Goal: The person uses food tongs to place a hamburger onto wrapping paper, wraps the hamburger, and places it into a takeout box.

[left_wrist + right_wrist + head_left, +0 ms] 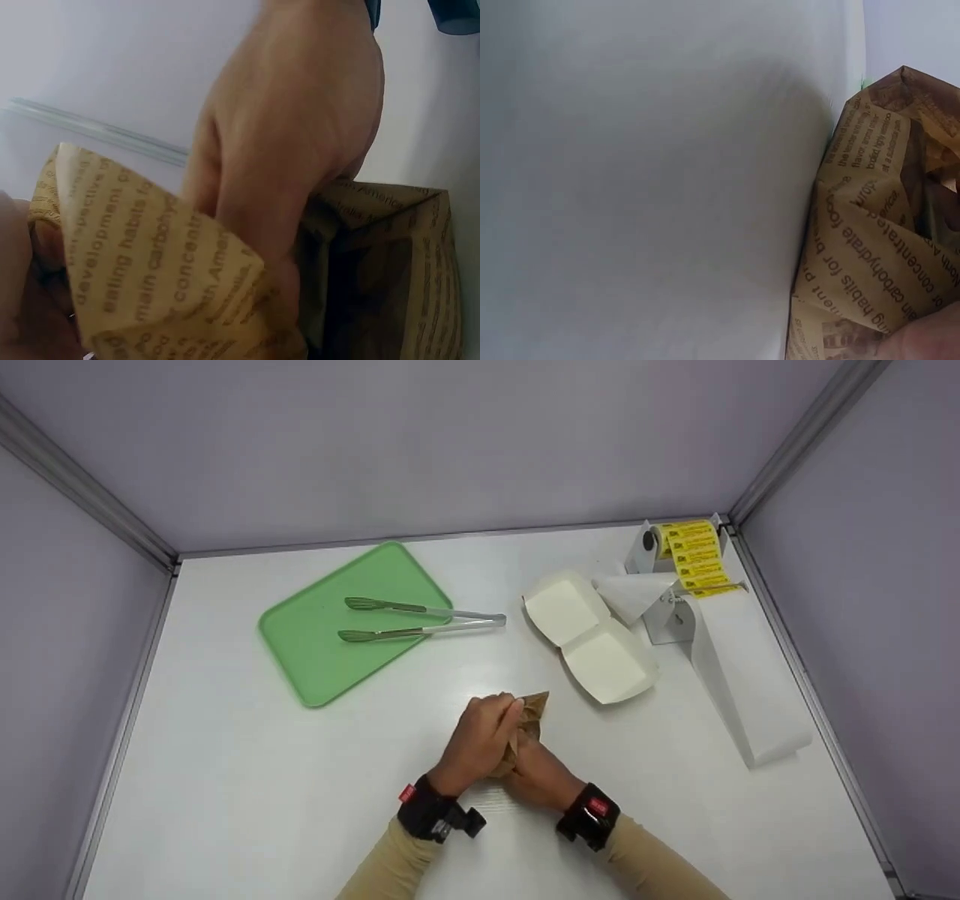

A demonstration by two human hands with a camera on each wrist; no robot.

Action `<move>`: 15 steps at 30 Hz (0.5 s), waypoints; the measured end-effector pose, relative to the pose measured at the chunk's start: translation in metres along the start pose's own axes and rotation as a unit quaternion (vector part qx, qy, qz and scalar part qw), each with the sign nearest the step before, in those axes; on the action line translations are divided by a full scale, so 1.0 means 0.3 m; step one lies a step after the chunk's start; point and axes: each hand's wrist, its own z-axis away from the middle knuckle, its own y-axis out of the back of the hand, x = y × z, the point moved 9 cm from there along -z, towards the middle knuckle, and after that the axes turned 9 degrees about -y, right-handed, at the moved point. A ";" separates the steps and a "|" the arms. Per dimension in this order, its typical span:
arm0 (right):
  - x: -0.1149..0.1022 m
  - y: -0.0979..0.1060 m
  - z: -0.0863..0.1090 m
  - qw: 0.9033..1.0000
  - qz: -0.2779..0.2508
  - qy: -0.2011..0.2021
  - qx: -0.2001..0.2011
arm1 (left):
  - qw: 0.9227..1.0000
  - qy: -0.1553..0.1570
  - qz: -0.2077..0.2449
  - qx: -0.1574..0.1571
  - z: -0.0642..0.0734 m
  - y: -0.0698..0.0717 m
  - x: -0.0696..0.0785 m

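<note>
Hands (480, 739) (544, 775) close together, brown paper bag (534, 709) between them, its edge in the left's grip, right's hold unclear

Tan sleeves (394, 861), black wristbands (424, 808)

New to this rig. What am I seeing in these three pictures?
There's no robot: a person works bare-handed, with a camera on the head and one on each wrist. The large picture looks down from the head; the other two are close-ups from the left and right wrists. On the white table are a green tray, tongs lying partly on it, an open box, and a stand with yellow labels and a trailing white strip. The left hand grips a printed brown paper bag. The right hand is at the bag too, its fingers partly hidden.
</note>
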 end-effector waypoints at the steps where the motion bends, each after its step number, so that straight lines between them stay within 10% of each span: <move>1: 0.002 0.000 0.002 1.000 0.001 0.003 0.001 | 1.000 0.002 0.002 -0.002 -0.003 -0.011 -0.003; 9: 0.020 -0.009 0.006 1.000 -0.010 -0.009 0.004 | 0.997 0.056 0.060 -0.004 0.007 -0.098 -0.085; 15: -0.011 -0.013 0.007 0.999 0.002 0.050 0.007 | 0.999 0.029 0.018 0.005 0.020 -0.120 -0.118</move>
